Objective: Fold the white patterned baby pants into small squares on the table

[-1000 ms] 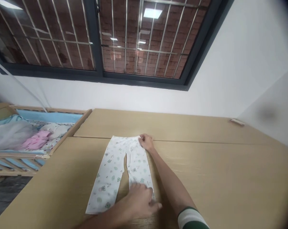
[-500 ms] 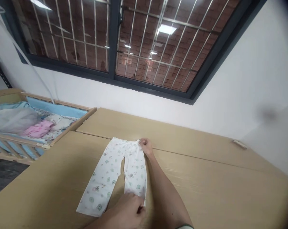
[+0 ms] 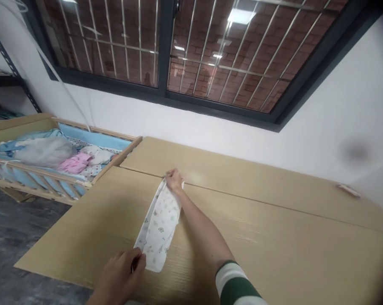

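Observation:
A small pair of white pants (image 3: 161,224) with a printed pattern lies on the tan tabletop, one leg folded over the other. At the far waist end my right hand (image 3: 174,179) is closed on the fabric. My left hand (image 3: 123,271) pinches the near end at the leg hem, on the left edge. The pants form a narrow strip between both hands. My right forearm reaches in from the lower right, in a green and white striped sleeve.
Left of the tan tabletop (image 3: 258,237) stands a wooden crib (image 3: 115,159) with blue lining, a pink cloth (image 3: 75,163) and other bedding. A barred window (image 3: 161,91) is above. A small pale object (image 3: 348,190) lies at the table's far right.
The pants, earlier spread flat with both legs apart, are now folded lengthwise, right leg over left. Both hands moved left with the fabric. The view has shifted slightly.

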Motion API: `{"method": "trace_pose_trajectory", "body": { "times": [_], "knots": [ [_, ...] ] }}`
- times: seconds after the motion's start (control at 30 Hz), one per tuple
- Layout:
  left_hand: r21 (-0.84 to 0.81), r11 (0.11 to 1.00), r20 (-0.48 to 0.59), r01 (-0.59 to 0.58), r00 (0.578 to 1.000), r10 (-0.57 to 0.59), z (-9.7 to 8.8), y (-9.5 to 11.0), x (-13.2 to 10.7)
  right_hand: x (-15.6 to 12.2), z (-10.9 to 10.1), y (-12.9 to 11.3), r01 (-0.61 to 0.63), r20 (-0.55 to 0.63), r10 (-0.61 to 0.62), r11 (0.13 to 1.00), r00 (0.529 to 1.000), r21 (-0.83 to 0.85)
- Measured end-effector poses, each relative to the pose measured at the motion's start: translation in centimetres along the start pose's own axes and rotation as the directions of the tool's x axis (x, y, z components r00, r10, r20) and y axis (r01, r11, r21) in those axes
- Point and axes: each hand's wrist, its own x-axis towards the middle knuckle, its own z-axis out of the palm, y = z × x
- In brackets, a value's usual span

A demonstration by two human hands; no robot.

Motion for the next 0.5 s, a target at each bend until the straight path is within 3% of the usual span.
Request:
{"method": "trace_pose_trajectory", "body": {
  "times": [0.17, 0.4, 0.5],
  "knots": [
    [0.125, 0.985, 0.075, 0.119, 0.989, -0.129, 0.8, -3.3, -0.1, -1.1, 2.1, -0.8, 0.018, 0.041, -0.012, 0.989, 0.999, -0.144],
    [0.311, 0.937, 0.06, 0.161, 0.98, -0.189, 1.2, -3.1, 0.2, -1.3, 1.7, -1.3, 0.043, 0.075, -0.029, 0.98, 0.997, -0.196],
    [0.422, 0.887, -0.048, 0.189, 0.981, -0.186, 1.5, -3.7, 0.1, -1.8, 1.2, -2.0, 0.063, 0.101, -0.045, 0.982, 0.994, -0.18]
  ]
}}
